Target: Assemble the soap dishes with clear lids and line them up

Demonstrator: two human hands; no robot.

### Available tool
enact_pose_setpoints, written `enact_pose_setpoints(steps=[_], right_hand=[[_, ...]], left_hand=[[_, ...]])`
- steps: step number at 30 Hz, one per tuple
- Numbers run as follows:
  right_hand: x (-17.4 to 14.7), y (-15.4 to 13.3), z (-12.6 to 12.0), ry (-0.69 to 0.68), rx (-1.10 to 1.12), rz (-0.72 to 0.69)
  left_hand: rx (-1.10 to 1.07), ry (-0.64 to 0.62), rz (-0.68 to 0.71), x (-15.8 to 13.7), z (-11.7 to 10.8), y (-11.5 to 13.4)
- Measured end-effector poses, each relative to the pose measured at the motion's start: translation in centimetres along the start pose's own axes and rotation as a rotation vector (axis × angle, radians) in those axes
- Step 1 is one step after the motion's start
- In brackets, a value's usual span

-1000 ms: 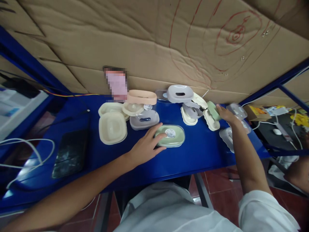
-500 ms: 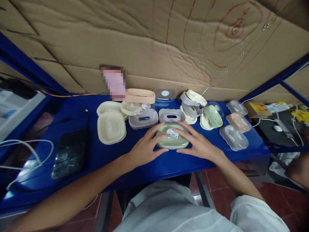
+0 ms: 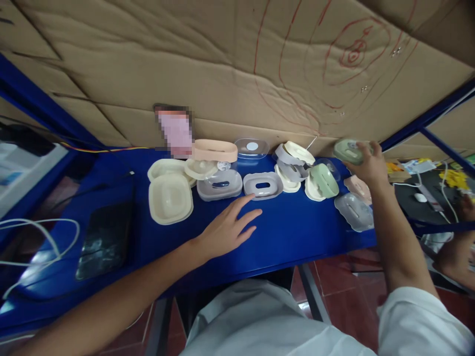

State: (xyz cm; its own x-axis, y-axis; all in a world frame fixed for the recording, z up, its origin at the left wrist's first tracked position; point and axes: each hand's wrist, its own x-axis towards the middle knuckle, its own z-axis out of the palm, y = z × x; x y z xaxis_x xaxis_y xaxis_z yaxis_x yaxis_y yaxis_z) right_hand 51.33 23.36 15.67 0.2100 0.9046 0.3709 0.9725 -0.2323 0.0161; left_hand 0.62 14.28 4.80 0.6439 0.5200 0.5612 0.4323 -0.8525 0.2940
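Observation:
At the back right of the table, my right hand (image 3: 373,165) grips a pale green soap box (image 3: 346,151) with a label on its clear lid. It holds the box near the cardboard, beside other lidded boxes: a pinkish one (image 3: 359,188) and a grey one (image 3: 354,212). My left hand (image 3: 230,228) is open at the middle of the table, fingers spread and nothing in them. Its fingertips are just in front of a lavender soap tray (image 3: 262,186) with an oval slot. A second lavender tray (image 3: 220,186) lies to its left.
Cream trays (image 3: 170,198) are stacked at left. A peach tray (image 3: 215,150), a clear lid (image 3: 252,147) and a green tray (image 3: 324,180) leaning on a cream one line the back. A dark phone-like slab (image 3: 106,237) lies left; another person's arm (image 3: 454,259) shows far right.
My right hand has carried the green soap box from the middle to the back right. My left hand has let go of it and stays near the middle, open.

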Motion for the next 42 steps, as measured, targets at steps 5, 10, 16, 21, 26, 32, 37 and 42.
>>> enact_pose_setpoints(steps=[5,10,16,21,26,32,37,42], right_hand=[[1.3,1.3,3.0,-0.103,-0.075,0.100],[0.2,1.7,4.4,-0.128,-0.067,0.151],[0.0,2.2,4.5,-0.204,-0.080,0.141],[-1.1,1.0,3.2,-0.214,-0.112,0.113],[-4.6,-5.5,0.1,-0.028,-0.045,-0.052],[-7.5,-12.9,0.9,-0.103,0.001,0.127],[-8.0,-12.3,2.9,0.025,0.074,0.051],[-10.1,-14.0,1.5,-0.040,0.661,-0.471]], left_hand=[[0.042,-0.025,0.024,0.2,-0.1,-0.2],[0.040,-0.053,0.032,0.2,0.0,-0.3],[0.040,-0.102,0.006,0.1,0.1,-0.5],[0.077,-0.110,-0.010,0.1,0.1,-0.6],[0.159,-0.199,-0.025,0.1,0.4,-1.2],[0.183,-0.224,-0.055,0.4,0.1,-1.1],[-0.072,-0.162,-0.090,0.5,-0.8,-0.1],[-0.699,-0.097,-0.529,1.5,-2.4,0.3]])
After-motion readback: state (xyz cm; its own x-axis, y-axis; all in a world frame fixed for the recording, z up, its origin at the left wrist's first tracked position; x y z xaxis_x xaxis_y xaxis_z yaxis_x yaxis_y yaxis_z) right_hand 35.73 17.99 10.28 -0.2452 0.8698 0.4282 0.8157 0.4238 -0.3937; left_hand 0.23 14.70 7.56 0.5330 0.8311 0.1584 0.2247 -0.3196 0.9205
